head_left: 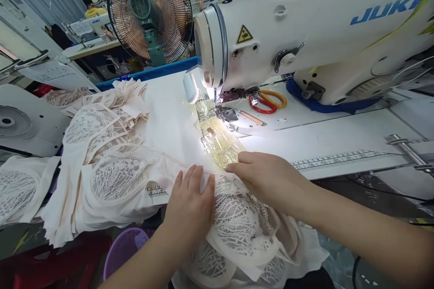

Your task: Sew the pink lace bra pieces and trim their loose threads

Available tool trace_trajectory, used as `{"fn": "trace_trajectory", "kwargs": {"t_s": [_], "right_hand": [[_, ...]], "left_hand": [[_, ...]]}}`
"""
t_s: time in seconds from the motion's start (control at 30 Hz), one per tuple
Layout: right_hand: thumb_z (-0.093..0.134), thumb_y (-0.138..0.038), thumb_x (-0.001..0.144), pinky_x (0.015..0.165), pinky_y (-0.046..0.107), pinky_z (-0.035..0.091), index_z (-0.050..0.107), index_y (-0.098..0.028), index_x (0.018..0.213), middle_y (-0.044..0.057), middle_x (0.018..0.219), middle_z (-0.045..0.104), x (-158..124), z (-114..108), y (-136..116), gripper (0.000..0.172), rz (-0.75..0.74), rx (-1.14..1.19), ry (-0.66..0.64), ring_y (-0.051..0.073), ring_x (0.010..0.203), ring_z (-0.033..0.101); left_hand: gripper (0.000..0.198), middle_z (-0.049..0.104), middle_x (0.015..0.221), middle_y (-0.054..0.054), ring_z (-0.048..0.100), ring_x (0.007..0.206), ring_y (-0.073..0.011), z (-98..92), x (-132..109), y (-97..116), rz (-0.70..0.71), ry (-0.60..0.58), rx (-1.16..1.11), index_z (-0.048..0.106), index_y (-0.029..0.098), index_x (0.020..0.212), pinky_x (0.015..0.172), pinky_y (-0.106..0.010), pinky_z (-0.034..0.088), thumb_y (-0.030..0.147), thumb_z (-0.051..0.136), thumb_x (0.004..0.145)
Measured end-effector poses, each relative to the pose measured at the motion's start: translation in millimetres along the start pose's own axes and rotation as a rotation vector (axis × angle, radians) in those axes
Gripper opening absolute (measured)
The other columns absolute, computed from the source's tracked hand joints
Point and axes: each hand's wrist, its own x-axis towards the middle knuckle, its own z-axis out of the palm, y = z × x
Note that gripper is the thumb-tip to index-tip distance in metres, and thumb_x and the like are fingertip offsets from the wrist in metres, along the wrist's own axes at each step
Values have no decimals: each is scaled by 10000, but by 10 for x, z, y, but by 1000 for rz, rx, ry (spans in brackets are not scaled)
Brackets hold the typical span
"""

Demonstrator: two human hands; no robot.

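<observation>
Head view: pressing lace fabric [233, 210] at the near edge of the worktop [166, 108] with left hand [190, 201], grip apart, likely for steadying; touching its far edge with right hand [267, 178], cannot tell if clamped; with similar pieces [113, 180] piled left, presumably for reach.

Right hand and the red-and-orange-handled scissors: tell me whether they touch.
Apart. The head view shows the right hand nearer the person than the scissors, with white worktop visible between them.

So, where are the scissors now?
In the head view, the scissors lie right of centre, under the sewing machine's arm, beyond the wooden-handled tool.
</observation>
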Motion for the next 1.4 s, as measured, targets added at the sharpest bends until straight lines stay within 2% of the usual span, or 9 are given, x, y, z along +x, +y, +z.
{"fn": "trace_trajectory", "kwargs": {"t_s": [0.13,0.3,0.47,0.63,0.87,1.0,1.17,1.4], "right_hand": [[486,-53,818,517,264,268,657,-194,979,26,739,569,-3,140,7,274,-25,75,72,168,679,534],[453,-98,853,533,263,278,650,-184,981,32,742,564,61,242,-15,251,-101,139,135,171,678,511],[470,-72,806,498,259,204,653,-178,922,23,706,532,111,226,-17,241,-133,105,89,153,618,445],[500,-61,783,489,264,178,659,-178,887,20,683,520,11,175,57,223,-130,39,51,146,590,427],[377,-129,885,470,247,255,654,-150,1010,23,647,511,-218,170,195,304,-158,62,249,149,561,467],[347,-146,907,476,234,286,650,-150,1024,24,659,526,-197,207,213,325,-146,49,206,143,560,476],[384,-116,887,502,248,280,647,-156,1007,23,671,524,-51,273,108,292,-196,37,184,154,592,483],[444,-58,828,510,271,240,644,-169,886,33,694,547,-2,205,57,235,-189,-56,23,172,621,483]], "left_hand": [[388,548,1132,-225,524,1094,-305,89,-17,58,77,59,-41,506,-4,1155,934,-475,477,46,398,785],[435,548,1120,-184,514,1096,-302,111,-14,76,66,68,-58,473,65,1209,910,-483,489,42,391,783],[431,539,1112,-189,514,1080,-317,97,-2,84,71,89,-45,468,48,1209,893,-487,496,46,395,785],[412,547,1121,-195,508,1110,-314,101,-12,89,61,32,-44,475,60,1197,917,-491,473,62,399,792],[401,567,1162,-158,485,1165,-297,142,-67,138,-2,29,-57,481,88,1212,963,-472,429,87,369,827],[406,564,1181,-154,474,1185,-284,151,-94,176,-39,20,-76,494,96,1206,991,-458,400,64,388,815],[415,566,1181,-169,479,1180,-296,151,-85,196,-56,16,-67,500,82,1207,984,-469,392,55,408,804],[416,578,1177,-161,500,1154,-298,111,-65,187,-49,7,-58,518,82,1200,965,-463,416,57,396,803]]}}
